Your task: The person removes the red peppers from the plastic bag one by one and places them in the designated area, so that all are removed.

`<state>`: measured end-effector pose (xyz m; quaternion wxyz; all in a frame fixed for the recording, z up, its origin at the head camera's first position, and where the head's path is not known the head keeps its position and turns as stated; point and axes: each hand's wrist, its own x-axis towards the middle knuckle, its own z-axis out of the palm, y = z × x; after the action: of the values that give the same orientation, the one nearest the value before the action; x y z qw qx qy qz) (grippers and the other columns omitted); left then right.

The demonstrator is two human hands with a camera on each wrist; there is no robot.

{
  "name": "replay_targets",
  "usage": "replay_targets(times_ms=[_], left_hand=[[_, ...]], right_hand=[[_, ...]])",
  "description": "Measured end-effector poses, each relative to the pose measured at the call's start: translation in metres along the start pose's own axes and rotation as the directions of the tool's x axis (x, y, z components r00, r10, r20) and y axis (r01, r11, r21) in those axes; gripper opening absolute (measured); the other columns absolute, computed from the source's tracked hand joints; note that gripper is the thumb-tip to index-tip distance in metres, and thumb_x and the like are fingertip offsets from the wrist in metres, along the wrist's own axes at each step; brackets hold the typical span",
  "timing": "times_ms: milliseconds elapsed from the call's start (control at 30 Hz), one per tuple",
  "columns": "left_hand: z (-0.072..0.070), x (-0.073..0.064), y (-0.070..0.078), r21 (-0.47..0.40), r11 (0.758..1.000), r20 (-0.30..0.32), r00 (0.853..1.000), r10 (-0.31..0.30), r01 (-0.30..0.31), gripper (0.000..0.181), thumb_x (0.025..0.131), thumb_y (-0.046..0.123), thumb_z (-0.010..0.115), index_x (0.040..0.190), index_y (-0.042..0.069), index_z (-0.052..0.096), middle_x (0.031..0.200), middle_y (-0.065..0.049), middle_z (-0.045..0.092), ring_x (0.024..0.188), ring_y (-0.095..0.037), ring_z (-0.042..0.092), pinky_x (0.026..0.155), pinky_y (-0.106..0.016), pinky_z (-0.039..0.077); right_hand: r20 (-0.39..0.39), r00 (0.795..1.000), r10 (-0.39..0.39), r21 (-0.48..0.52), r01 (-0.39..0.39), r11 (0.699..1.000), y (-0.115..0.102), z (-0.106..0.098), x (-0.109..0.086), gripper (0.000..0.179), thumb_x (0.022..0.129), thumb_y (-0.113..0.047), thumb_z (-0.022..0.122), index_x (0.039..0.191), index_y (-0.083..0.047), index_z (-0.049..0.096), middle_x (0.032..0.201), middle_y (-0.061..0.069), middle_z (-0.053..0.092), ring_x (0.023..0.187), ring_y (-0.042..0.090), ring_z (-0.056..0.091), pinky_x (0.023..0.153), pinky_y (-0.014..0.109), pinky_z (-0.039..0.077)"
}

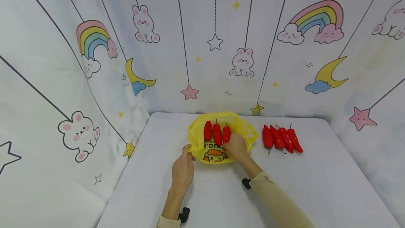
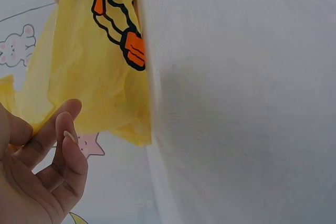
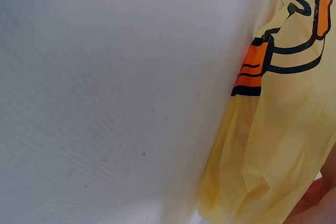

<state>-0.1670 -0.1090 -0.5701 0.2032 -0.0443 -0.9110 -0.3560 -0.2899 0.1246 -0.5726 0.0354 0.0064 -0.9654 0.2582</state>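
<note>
A yellow plastic bag (image 1: 197, 133) with a printed duck lies with its mouth spread, and three red chili peppers (image 1: 217, 134) show in it. My left hand (image 1: 183, 170) pinches the bag's left rim between thumb and index finger; in the left wrist view the other fingers of that hand (image 2: 47, 166) bend loosely. Over the bag's right side reaches my right hand (image 1: 236, 146), its curled fingers at the lower end of the rightmost pepper (image 1: 226, 133). The right wrist view has this hand (image 3: 317, 203) mostly hidden behind the yellow plastic.
Several more red chili peppers (image 1: 281, 139) lie side by side on the white table (image 1: 316, 185), right of the bag. A white cloth backdrop (image 1: 202, 80) with cartoon drawings rises behind the table and along its sides.
</note>
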Motion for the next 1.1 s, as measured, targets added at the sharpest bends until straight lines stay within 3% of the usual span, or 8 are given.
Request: replay_targets(times_ms=[167,533,1100], left_hand=[[0.0,0.0,-0.001,0.001,1.0,-0.003,1.0,0.002,-0.002,0.031,0.11,0.007,0.046,0.14,0.012,0.051,0.086,-0.005,0.075,0.057,-0.008,0.052,0.054,-0.026,0.042],[0.0,0.001,-0.002,0.007,1.0,-0.012,1.0,0.004,-0.003,0.03,0.111,0.007,0.046,0.14,0.012,0.051,0.086,-0.005,0.075,0.057,-0.009,0.053,0.054,-0.027,0.043],[0.0,-0.001,-0.004,0.006,1.0,-0.01,1.0,0.003,-0.003,0.031,0.11,0.006,0.046,0.14,0.012,0.051,0.087,-0.005,0.075,0.057,-0.009,0.052,0.055,-0.027,0.043]], right_hand=[[0.004,1.0,-0.006,-0.013,0.006,1.0,0.0,0.0,-0.001,0.025,0.081,-0.019,0.082,0.083,-0.007,0.061,0.071,0.004,0.063,0.064,0.022,0.061,0.059,0.036,0.054],[0.029,0.999,0.032,-0.059,-0.031,0.998,-0.004,-0.006,-0.005,0.025,0.085,-0.021,0.077,0.069,-0.009,0.06,0.062,0.004,0.058,0.06,0.022,0.057,0.055,0.034,0.048],[-0.014,0.998,0.064,-0.021,-0.064,0.998,-0.005,-0.014,-0.013,0.023,0.088,-0.014,0.072,0.07,-0.006,0.062,0.06,0.005,0.058,0.052,0.02,0.055,0.047,0.028,0.044]])
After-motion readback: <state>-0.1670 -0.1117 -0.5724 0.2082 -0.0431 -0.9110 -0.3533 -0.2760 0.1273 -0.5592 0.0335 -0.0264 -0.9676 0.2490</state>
